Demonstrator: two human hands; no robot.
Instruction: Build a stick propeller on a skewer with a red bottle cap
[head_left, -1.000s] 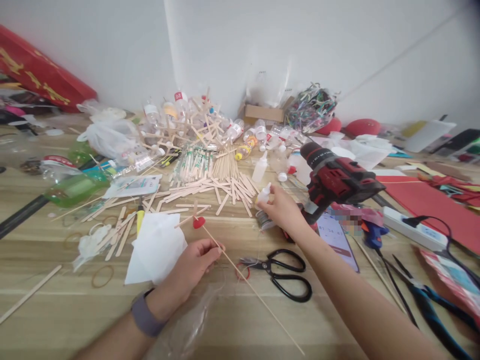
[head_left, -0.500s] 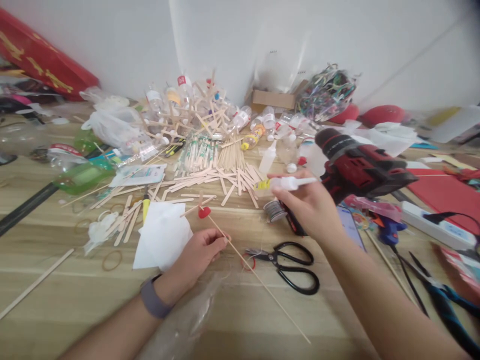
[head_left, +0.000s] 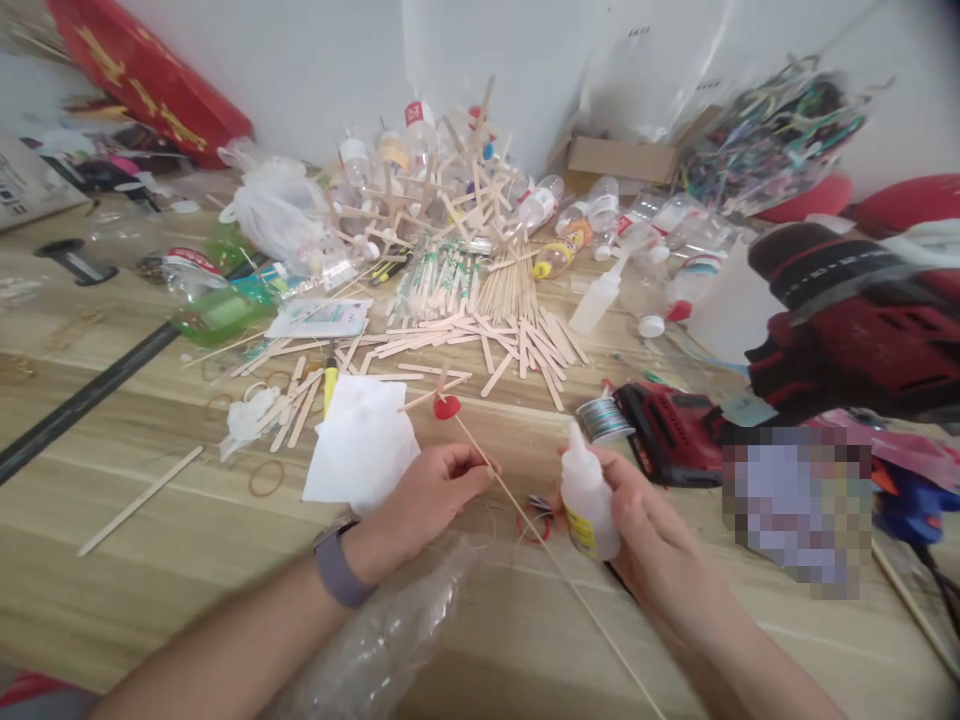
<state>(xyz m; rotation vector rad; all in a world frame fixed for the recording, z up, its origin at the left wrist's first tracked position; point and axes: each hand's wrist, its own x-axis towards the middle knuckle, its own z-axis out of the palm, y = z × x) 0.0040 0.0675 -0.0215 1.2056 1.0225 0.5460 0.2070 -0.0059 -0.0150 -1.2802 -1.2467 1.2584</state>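
A thin wooden skewer (head_left: 568, 567) runs slantwise between my hands, pinched by my left hand (head_left: 450, 485). At its far end sit a red bottle cap (head_left: 446, 406) and short pieces of wooden stick. My right hand (head_left: 645, 520) is wrapped around a small white glue bottle (head_left: 589, 500) with a yellow label, its nozzle pointing up. Under that hand the scissors are mostly hidden, with a red ring (head_left: 533, 524) beside their tip. White paper (head_left: 364, 440) lies just left of my left hand.
Craft sticks (head_left: 517, 350) and a bundle of skewers (head_left: 510, 280) lie ahead, backed by plastic bottles. A red and black power drill (head_left: 847, 320) stands at the right, next to a wire spool (head_left: 606, 420). Clear plastic film (head_left: 390, 620) lies in front.
My right hand has brought the glue bottle down and nearer, turning it from lying sideways to nozzle up. My left hand keeps its pinch on the skewer. The view has shifted.
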